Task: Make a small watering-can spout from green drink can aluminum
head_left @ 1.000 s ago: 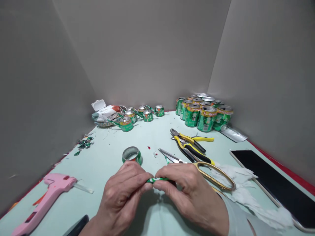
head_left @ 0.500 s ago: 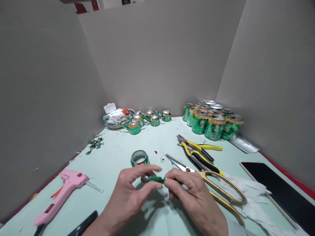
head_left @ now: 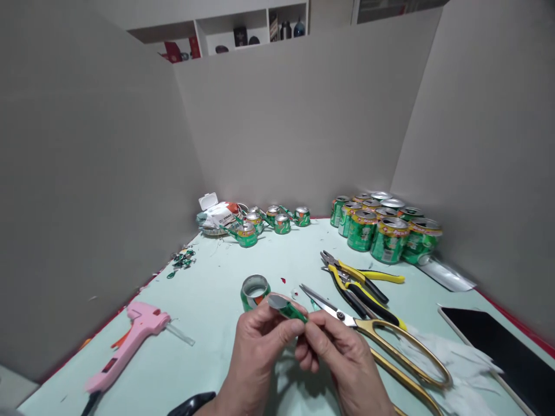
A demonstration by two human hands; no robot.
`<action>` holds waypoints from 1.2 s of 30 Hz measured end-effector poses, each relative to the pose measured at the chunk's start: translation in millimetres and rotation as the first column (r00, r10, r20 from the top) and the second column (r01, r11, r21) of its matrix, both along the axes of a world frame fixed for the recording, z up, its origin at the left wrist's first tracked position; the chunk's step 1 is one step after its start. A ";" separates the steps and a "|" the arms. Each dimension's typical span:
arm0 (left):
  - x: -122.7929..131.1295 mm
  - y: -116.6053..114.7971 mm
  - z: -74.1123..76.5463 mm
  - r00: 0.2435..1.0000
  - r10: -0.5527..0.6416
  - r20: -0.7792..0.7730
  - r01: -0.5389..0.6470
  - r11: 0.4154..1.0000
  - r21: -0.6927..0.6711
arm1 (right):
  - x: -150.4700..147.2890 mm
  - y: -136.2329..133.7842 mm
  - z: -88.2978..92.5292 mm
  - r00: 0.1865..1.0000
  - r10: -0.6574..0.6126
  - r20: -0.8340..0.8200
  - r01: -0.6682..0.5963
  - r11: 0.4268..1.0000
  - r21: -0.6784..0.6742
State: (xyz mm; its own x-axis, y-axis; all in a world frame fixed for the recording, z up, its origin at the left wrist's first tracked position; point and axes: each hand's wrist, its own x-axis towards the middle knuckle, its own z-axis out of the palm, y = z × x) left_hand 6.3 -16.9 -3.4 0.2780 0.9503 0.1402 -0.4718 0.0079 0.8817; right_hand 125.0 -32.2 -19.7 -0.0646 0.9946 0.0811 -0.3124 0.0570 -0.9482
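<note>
My left hand (head_left: 258, 346) and my right hand (head_left: 340, 355) meet low in the middle of the view, both pinched on a small rolled green strip of can metal (head_left: 287, 308) with a silvery inner side. The strip sticks up and to the left from between the fingertips. Just behind it on the pale green table (head_left: 217, 289) stands a cut can ring (head_left: 255, 290), green outside and shiny inside. Gold-handled scissors (head_left: 377, 335) lie right beside my right hand, blades pointing toward the ring.
Yellow-and-black pliers (head_left: 358, 277) lie behind the scissors. A cluster of green cans (head_left: 385, 228) fills the back right, small can-made figures (head_left: 269, 219) and a wipes pack (head_left: 219, 214) the back left. A pink glue gun (head_left: 130, 341) lies left, a dark tablet (head_left: 507, 346) and white tissue (head_left: 451, 358) right.
The view has tilted up and shelves now show above the walls. My hands turned the green strip from lying level to pointing up and left, and drew closer together.
</note>
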 end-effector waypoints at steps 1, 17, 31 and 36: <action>-0.9 0.6 -1.0 1.000 0.001 -0.008 -0.001 1.000 0.002 | -0.8 -0.3 -0.1 1.000 0.003 -0.016 -0.003 1.000 -0.009; -22.6 0.1 -1.6 0.880 0.202 -0.431 -0.063 0.947 0.314 | 0.3 -0.7 3.7 0.916 0.100 0.389 -0.147 0.985 0.092; -22.4 8.7 8.4 0.940 0.057 -0.337 -0.026 0.995 0.095 | 29.1 3.3 29.6 0.743 -0.081 0.665 -0.152 0.946 0.285; -22.5 9.1 6.4 0.969 -0.023 -0.247 0.025 1.000 0.004 | 62.5 8.0 28.9 0.493 -0.341 0.800 -0.109 0.888 0.446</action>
